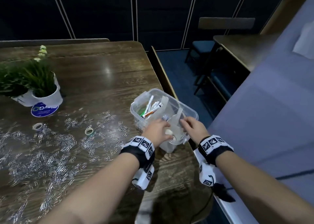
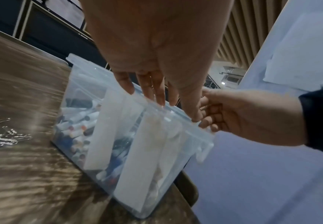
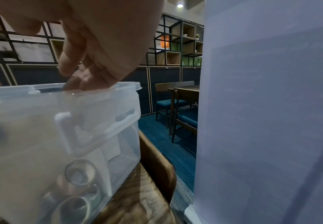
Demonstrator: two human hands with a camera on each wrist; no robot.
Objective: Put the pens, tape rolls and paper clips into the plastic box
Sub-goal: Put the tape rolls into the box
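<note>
The clear plastic box (image 1: 192, 111) stands at the table's right edge, split by white dividers (image 2: 101, 133). Pens (image 1: 150, 107) fill its far compartment, and tape rolls (image 3: 80, 171) lie in the near one. My left hand (image 1: 164, 123) reaches over the near rim with straight fingers (image 2: 156, 94) and holds nothing. My right hand (image 1: 184, 122) curls its fingers (image 3: 85, 83) over the box's rim at the right. Two tape rolls (image 1: 37, 126) (image 1: 89, 131) lie on the table among a wide scatter of paper clips (image 1: 56, 144).
Two white potted plants (image 1: 45, 94) and a round blue sticker (image 1: 44, 109) sit at the table's left back. A pale blue-grey panel (image 1: 263, 113) stands close on the right. Chairs (image 1: 200, 49) and another table are behind, beyond the table's edge.
</note>
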